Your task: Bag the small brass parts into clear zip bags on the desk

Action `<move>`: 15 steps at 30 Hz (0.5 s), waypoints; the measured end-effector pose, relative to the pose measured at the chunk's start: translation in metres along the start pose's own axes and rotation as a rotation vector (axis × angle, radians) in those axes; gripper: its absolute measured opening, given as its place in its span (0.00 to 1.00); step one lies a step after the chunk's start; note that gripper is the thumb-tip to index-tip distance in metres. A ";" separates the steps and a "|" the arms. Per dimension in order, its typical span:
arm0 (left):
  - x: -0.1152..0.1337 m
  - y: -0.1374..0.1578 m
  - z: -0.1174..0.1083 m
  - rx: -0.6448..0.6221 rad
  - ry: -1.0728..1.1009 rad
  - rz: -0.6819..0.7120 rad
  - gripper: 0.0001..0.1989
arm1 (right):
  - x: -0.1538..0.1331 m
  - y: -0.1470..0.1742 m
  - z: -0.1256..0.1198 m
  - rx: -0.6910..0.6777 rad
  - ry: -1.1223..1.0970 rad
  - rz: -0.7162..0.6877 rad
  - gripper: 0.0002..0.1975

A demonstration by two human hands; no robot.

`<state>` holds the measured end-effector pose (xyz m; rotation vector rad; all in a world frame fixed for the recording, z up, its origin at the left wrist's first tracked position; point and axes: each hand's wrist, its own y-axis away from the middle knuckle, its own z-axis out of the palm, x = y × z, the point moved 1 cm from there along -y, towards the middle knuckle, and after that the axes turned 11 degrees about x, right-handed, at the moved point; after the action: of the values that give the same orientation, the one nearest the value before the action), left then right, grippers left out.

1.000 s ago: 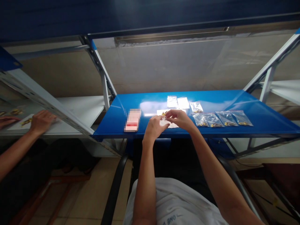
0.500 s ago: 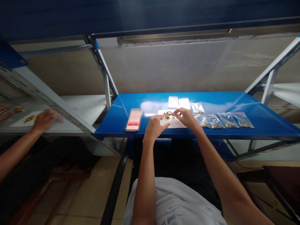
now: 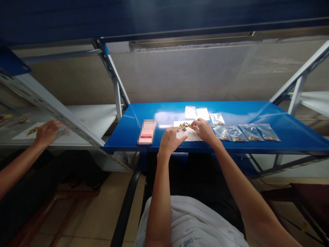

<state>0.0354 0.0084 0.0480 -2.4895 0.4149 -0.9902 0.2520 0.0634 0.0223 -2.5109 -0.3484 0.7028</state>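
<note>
A pile of small yellow-and-dark-brown pieces, capsule-like but too small to name surely, lies on a white sheet of paper on the blue table. My left hand rests at the pile's left edge, thumb stretched apart from the curved fingers, with nothing seen in it. From the right, my right hand reaches over the sheet. Its fingers are bent together at the pile's right side, and what they pinch is too small to make out. Just right of it lie several clear zip bags holding similar pieces.
Behind the sheet lie two white-looking bags and another bag with pieces inside. A blurred-out pink rectangular thing is on the left of the blue table. Beyond the metal upright, another person's hand works.
My right fingers have shifted slightly left and down over the pile's right side. The pieces there lie a little differently. My left hand has barely moved.
</note>
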 end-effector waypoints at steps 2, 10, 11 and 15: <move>0.000 0.000 0.001 0.003 0.005 0.008 0.21 | -0.005 -0.001 -0.006 0.015 -0.134 0.007 0.08; 0.000 0.000 0.003 -0.022 0.077 0.020 0.22 | -0.034 0.003 -0.020 -0.132 -0.520 0.002 0.07; 0.001 0.000 0.002 -0.023 0.084 0.026 0.21 | -0.036 0.004 -0.020 -0.135 -0.538 0.010 0.07; 0.003 0.000 0.001 -0.029 0.112 0.036 0.20 | -0.042 0.006 -0.020 -0.136 -0.602 0.050 0.08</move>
<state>0.0380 0.0076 0.0487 -2.4503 0.5100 -1.1206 0.2290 0.0349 0.0514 -2.3853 -0.5545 1.4999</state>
